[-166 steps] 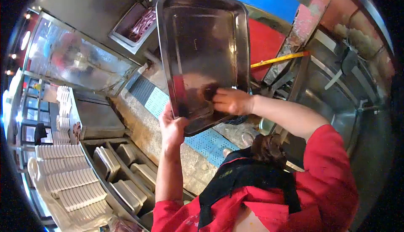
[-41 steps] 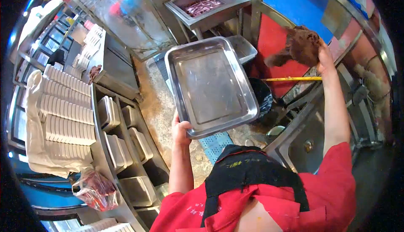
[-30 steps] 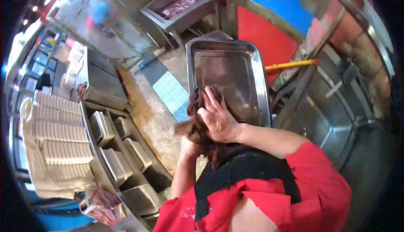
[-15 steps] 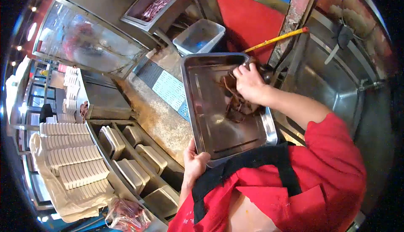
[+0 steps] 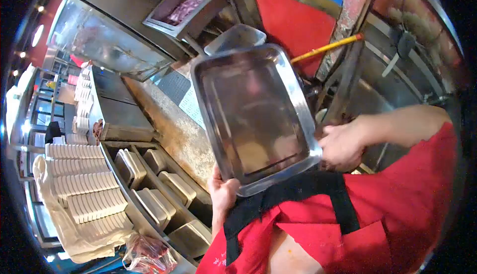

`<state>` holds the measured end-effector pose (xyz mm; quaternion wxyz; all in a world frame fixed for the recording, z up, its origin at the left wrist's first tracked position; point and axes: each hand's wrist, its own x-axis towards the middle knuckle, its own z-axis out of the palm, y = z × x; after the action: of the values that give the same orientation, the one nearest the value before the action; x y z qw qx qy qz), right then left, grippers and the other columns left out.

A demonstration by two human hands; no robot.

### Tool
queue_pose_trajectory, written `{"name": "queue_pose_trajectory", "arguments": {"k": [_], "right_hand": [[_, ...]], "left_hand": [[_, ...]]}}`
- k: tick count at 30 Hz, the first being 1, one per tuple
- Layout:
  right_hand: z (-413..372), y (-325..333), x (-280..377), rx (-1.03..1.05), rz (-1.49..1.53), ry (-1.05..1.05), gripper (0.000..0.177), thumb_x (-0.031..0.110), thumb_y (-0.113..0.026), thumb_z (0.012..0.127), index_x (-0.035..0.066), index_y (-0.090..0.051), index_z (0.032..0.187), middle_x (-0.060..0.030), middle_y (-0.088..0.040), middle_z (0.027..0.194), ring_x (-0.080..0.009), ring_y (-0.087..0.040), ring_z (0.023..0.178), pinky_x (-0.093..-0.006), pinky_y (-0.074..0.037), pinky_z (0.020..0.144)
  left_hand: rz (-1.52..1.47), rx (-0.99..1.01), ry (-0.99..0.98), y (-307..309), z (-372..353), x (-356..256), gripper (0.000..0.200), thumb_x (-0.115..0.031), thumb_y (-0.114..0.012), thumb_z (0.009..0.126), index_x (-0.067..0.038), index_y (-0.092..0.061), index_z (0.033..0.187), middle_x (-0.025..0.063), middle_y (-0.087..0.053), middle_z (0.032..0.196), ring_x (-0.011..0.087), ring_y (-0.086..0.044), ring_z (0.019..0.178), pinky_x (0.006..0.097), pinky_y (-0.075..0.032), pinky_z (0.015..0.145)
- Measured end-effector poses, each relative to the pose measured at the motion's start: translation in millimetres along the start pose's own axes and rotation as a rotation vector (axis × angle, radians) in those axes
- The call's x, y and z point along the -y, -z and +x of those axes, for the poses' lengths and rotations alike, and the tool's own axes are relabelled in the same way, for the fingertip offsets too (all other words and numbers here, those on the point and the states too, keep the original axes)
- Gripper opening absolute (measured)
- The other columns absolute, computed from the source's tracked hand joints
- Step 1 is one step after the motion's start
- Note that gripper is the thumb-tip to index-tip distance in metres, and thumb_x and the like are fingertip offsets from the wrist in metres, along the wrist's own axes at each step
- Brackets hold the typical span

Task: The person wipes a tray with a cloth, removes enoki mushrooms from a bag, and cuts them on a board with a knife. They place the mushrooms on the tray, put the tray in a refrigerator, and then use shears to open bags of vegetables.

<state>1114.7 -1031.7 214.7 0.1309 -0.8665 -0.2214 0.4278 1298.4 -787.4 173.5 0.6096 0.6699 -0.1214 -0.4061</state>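
Note:
A rectangular steel tray (image 5: 256,110) is held tilted in front of me, its shiny inside bare. My left hand (image 5: 223,190) is closed on its near left rim, thumb on top. At the right outer side of the tray is my right hand (image 5: 344,145), blurred, with its fingers curled and partly hidden at the rim. Bits of a dark brown rag (image 5: 326,165) show by that hand; most of the rag is out of sight.
To the left, stacked white trays (image 5: 89,184) stand beside a divided bin (image 5: 164,227) holding several beige containers. A translucent tub (image 5: 233,38) lies beyond the tray. A yellow pole (image 5: 325,47) juts out near a steel sink (image 5: 397,100) on the right.
My right hand has moved from inside the tray, where it held the brown rag, out to its right side. The tray has shifted slightly left and away and turned a little.

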Motion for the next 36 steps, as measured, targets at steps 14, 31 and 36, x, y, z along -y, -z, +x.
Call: {"name": "queue_pose_trajectory", "arguments": {"k": [14,31,36], "right_hand": [[7.6,32.0,-192.8,-1.606,1.526,0.288,0.035,0.028,-0.054,0.081,0.01,-0.05,0.111,-0.0122,-0.053,0.108,-0.028,-0.049,0.101,-0.0452,-0.036,0.083],[174.8,199.5,109.7,-0.832,-0.508,0.558,0.058,0.02,-0.054,0.08,0.015,-0.032,0.133,-0.0165,-0.034,0.136,-0.0351,-0.03,0.128,-0.06,-0.018,0.102],[290.8,196.5,123.4,-1.026,-0.6,0.781,0.08,0.037,-0.07,0.055,0.013,-0.04,0.125,-0.0134,-0.043,0.121,-0.0293,-0.038,0.119,-0.0594,-0.018,0.098]], "left_hand": [[-0.325,-0.456,-0.156,99.4,-16.2,24.1,0.052,0.008,-0.043,0.054,0.002,-0.058,0.103,0.0056,-0.059,0.083,0.0146,-0.056,0.068,0.0234,-0.044,0.059],[-0.418,-0.307,-0.243,149.3,-55.6,9.2,0.053,-0.004,-0.055,0.074,-0.004,-0.045,0.126,0.0071,-0.055,0.11,0.016,-0.055,0.091,0.0275,-0.047,0.077],[-0.064,-0.429,-0.382,171.3,-60.3,33.3,0.031,-0.004,-0.056,0.077,-0.003,-0.057,0.108,0.0057,-0.059,0.095,0.0139,-0.055,0.088,0.0282,-0.047,0.074]]}}
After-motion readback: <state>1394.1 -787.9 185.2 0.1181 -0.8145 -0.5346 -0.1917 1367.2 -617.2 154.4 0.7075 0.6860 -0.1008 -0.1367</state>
